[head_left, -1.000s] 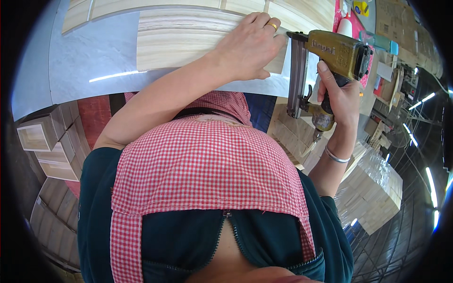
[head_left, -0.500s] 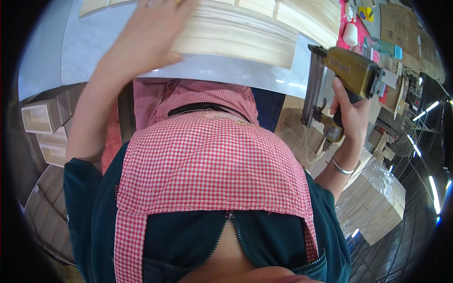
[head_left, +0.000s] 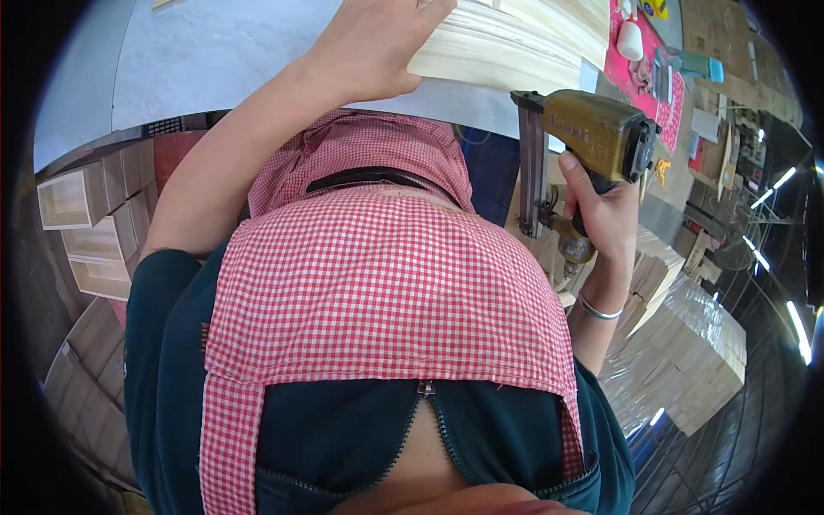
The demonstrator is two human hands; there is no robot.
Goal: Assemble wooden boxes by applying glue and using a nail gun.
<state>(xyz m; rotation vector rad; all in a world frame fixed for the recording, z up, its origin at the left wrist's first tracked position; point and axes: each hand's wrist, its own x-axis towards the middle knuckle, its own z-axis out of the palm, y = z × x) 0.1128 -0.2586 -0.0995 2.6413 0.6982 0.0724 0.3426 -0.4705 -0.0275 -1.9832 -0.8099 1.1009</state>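
In my right hand (head_left: 605,210) is a gold-brown pneumatic nail gun (head_left: 592,133) with a dark magazine. My fingers wrap its grip, and it hangs beside the table's front edge at the right. My left hand (head_left: 378,51) lies against the left end of the pale wooden boards (head_left: 506,51), thumb stretched out. Its fingertips are partly cut off by the upper edge of the view. The boards lie on the grey-white tabletop (head_left: 206,64), and their far parts are out of view.
On a pink cloth at the right stand a white bottle (head_left: 630,41) and a teal-topped item (head_left: 691,64). Open wooden boxes (head_left: 73,202) are stacked at the lower left. Wrapped wooden pieces (head_left: 687,352) form a stack at the right. A wood edge (head_left: 165,3) shows at the upper left.
My left hand has moved right along the table, and the boards have shifted right with it. The nail gun in my right hand has come slightly left.
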